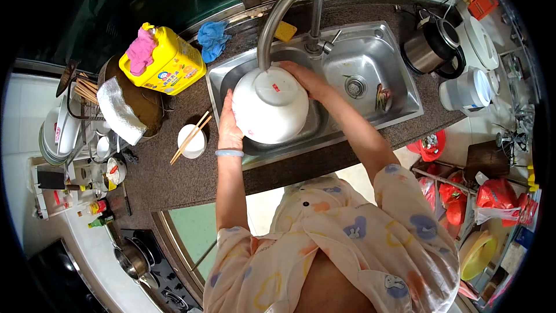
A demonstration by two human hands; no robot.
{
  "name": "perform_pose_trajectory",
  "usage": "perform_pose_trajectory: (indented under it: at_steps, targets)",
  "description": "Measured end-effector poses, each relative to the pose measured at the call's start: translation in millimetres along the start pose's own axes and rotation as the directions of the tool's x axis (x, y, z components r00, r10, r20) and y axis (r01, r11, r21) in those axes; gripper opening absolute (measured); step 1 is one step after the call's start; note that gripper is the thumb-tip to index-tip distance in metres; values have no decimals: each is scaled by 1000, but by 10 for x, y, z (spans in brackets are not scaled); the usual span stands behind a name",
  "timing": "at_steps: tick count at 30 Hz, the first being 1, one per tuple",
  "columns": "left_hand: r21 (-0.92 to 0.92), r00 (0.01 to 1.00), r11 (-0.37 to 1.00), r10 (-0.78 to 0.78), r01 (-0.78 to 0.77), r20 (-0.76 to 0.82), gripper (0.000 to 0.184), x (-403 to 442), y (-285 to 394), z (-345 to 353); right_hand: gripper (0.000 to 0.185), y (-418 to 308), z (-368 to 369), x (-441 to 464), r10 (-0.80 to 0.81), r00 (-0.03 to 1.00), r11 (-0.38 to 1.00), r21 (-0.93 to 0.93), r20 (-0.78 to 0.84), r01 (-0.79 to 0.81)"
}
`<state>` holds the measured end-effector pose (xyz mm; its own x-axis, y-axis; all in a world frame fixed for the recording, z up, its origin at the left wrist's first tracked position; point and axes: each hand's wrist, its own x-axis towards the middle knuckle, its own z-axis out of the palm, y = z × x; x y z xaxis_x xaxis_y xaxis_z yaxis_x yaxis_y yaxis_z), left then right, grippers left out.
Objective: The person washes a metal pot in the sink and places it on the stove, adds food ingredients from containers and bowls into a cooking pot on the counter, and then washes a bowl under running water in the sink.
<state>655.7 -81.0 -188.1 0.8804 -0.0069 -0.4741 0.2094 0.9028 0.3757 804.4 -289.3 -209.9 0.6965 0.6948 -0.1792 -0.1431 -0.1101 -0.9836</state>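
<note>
A large white bowl [272, 117] is held upside down over the left basin of the steel sink [370, 117], its foot ring facing up. My left hand [229, 122] grips its left side, a pale bangle on the wrist. At its upper right side is my right hand [307, 81], fingers curled round the rim and partly hidden. The grey faucet [272, 29] arches over, its spout end just above the bowl. Whether water runs I cannot tell. Some food scraps [382, 97] lie in the right basin near the drain [355, 86].
Left of the sink stand a small white bowl [196, 146] with chopsticks [188, 139] across it and a yellow jug [168, 64] with a pink cloth. A blue cloth [213, 39] and yellow sponge [285, 31] lie behind. At right is a kettle [425, 46].
</note>
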Motion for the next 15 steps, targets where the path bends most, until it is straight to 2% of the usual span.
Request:
perform_pose_trajectory:
  at_steps: [1,2,3,4,5,6,7,8,9,10,11,12,13,14,15]
  targets:
    - [-48,999,998,39,-39,-5,48,-6,-34,-3,55,10,37,-45,-283,958,923,-281,-39,261]
    - [-94,997,992,78,-79,-11,49,-7,-66,-5,55,25,94,-87,-283,958,923,-281,-37,262]
    - [-94,997,992,78,-79,-12,49,-11,-99,7,56,72,169,-133,-176,971,981,-109,-163,159]
    - [-86,984,982,164,-170,-69,49,-19,-139,28,58,96,255,-200,-45,963,995,77,-266,68]
    - [-74,960,963,248,-259,-126,50,-18,-181,52,58,130,369,-298,-44,963,995,77,-265,67]
    - [-46,932,945,310,-323,-186,51,-20,-216,103,59,148,518,-421,-44,928,996,60,-369,71]
    - [-46,933,945,310,-323,-186,51,-4,-242,118,60,158,649,-522,-46,882,996,43,-469,75]
    - [32,894,921,386,-389,-226,51,17,-261,133,60,148,750,-596,-46,882,996,43,-469,75]
    - [113,848,887,461,-447,-261,51,28,-289,144,59,114,850,-671,-139,860,990,-51,-491,131]
    - [115,847,887,462,-448,-264,51,10,-318,204,58,82,949,-727,-231,833,972,-143,-502,184]
    - [207,792,844,536,-495,-292,51,-11,-348,262,58,66,1040,-760,-322,801,944,-233,-504,232]
    - [299,732,793,607,-531,-309,50,-23,-380,293,58,105,1116,-777,-319,802,945,-229,-505,231]
    - [300,732,793,606,-529,-311,50,-14,-407,295,55,150,1177,-788,-384,777,912,-338,-500,233]
    - [362,682,749,659,-555,-318,49,0,-425,312,52,186,1217,-786,-449,750,866,-445,-486,229]
    - [422,627,700,710,-576,-321,49,12,-443,318,52,128,1243,-788,-449,750,865,-446,-485,230]
